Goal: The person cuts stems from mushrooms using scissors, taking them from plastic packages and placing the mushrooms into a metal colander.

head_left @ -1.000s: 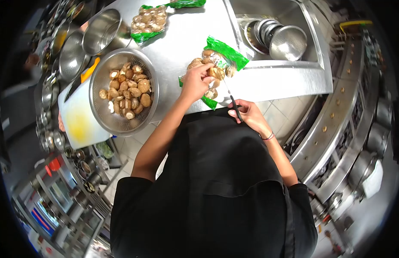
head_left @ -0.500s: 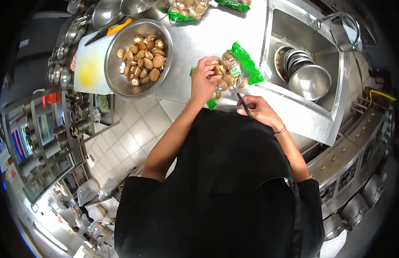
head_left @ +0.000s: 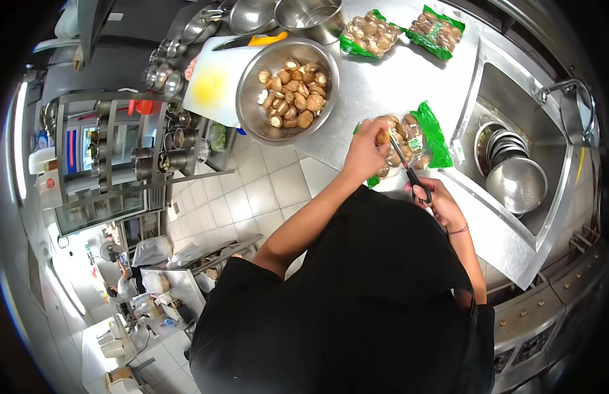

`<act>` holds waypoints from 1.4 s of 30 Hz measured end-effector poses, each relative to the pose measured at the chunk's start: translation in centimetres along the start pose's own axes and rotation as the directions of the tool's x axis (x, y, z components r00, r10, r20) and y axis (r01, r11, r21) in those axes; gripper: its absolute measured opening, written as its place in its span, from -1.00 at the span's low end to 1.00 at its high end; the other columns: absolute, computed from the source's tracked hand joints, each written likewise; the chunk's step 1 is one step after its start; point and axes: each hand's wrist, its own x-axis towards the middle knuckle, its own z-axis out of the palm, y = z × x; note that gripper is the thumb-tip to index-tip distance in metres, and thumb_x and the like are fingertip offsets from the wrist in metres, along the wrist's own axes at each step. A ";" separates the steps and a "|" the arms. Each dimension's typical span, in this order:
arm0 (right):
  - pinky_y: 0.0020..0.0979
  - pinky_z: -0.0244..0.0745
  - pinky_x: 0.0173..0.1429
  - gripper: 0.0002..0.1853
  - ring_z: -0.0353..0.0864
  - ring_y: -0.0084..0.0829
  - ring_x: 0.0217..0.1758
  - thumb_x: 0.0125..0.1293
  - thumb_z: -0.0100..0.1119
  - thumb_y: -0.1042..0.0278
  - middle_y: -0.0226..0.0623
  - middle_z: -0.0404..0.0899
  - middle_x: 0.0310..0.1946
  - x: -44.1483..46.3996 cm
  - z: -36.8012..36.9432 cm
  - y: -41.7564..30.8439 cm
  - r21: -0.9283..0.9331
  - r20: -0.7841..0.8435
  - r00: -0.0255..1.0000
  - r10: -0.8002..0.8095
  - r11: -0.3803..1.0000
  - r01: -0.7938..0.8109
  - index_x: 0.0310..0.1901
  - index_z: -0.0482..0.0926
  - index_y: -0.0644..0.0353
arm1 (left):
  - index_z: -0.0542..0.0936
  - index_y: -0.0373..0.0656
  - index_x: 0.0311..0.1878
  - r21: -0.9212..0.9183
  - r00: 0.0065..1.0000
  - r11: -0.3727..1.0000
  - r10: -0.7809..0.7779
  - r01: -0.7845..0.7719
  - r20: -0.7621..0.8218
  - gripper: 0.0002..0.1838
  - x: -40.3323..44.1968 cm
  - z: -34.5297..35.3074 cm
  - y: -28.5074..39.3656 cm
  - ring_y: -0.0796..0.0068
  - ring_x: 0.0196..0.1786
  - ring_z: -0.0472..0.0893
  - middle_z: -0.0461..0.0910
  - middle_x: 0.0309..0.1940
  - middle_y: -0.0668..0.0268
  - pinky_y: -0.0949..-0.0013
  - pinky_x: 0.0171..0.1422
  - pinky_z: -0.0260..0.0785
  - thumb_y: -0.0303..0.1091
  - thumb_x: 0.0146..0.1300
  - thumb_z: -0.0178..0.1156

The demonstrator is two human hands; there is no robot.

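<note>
My left hand (head_left: 365,152) is closed, its fingertips pinching a brown mushroom (head_left: 383,136) above an opened pack of mushrooms (head_left: 409,139) with green wrapping. In my right hand (head_left: 446,202) is a pair of black-handled scissors (head_left: 417,184). Their blades point up and left, reaching close to the pinched mushroom; whether they touch it I cannot tell. Left of my hands stands a metal colander (head_left: 250,105) with many loose mushrooms (head_left: 295,95) in it.
Two more mushroom packs (head_left: 371,34) lie at the back of the steel counter (head_left: 357,85). To the right is a sink (head_left: 498,88) with stacked bowls and a colander (head_left: 517,186). A cutting board (head_left: 212,88) and a knife with a yellow handle (head_left: 268,39) are at the left.
The view has shifted, so the counter things appear farther right and lower. The scissors blades now reach up beside the mushroom in my left fingers, and more of the scissors shows.
</note>
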 end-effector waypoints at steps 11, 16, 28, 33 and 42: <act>-0.62 0.15 -0.51 -0.49 0.31 -0.70 -0.62 0.28 0.29 -0.08 -0.57 0.33 -0.67 -1.6 -3.4 1.1 -0.009 0.042 0.997 0.063 0.998 -0.063 -0.09 0.61 0.31 | 0.61 -0.19 -0.06 -0.007 0.951 0.994 -0.107 0.109 -0.289 -0.74 1.3 -10.9 -0.4 0.65 -0.44 0.49 0.60 -0.34 0.36 0.54 -0.39 0.37 -0.58 0.15 0.20; -0.57 0.31 -0.40 -0.34 0.41 -0.61 -0.55 0.28 0.18 -0.27 -0.47 0.43 -0.60 -1.7 -5.9 2.9 0.253 0.152 0.986 0.068 0.962 -0.105 -0.04 0.58 0.34 | 0.61 -0.15 0.00 0.601 0.944 0.793 0.268 -0.101 -0.194 -0.59 4.1 -13.3 -1.8 0.06 0.04 0.59 0.59 0.03 0.12 0.13 0.16 0.42 -0.58 0.02 0.32; -0.53 0.31 -0.39 -0.55 0.44 -0.64 -0.58 0.18 0.43 0.02 -0.43 0.50 -0.65 -6.5 -4.9 1.9 -0.340 -0.133 0.990 0.045 0.936 -0.088 -0.17 0.64 0.31 | 0.52 -0.19 -0.09 0.334 0.918 0.917 0.079 -0.219 0.388 -0.63 1.1 4.3 2.3 0.08 -0.05 0.56 0.47 -0.16 0.17 0.08 -0.03 0.42 -0.42 0.02 0.40; -0.52 0.31 -0.40 -0.55 0.42 -0.66 -0.56 0.17 0.44 0.05 -0.44 0.52 -0.61 -6.3 -3.9 1.8 -0.392 -0.163 0.987 -0.002 0.918 -0.063 -0.16 0.63 0.33 | 0.52 -0.17 -0.08 0.389 0.872 0.864 0.109 -0.320 0.477 -0.63 1.3 3.1 2.7 0.09 -0.04 0.56 0.49 -0.16 0.18 0.10 -0.02 0.41 -0.44 0.02 0.38; -0.45 0.12 -0.48 -0.60 0.23 -0.68 -0.60 0.12 0.46 0.01 -0.53 0.36 -0.70 -5.9 -2.8 1.8 -0.505 -0.194 0.978 -0.074 0.863 -0.035 -0.25 0.65 0.21 | 0.52 -0.18 0.02 -0.283 0.945 0.954 0.000 0.099 0.328 -0.46 1.9 1.5 0.7 0.50 -0.21 0.58 0.58 -0.14 0.32 0.38 -0.14 0.47 -0.63 -0.11 0.43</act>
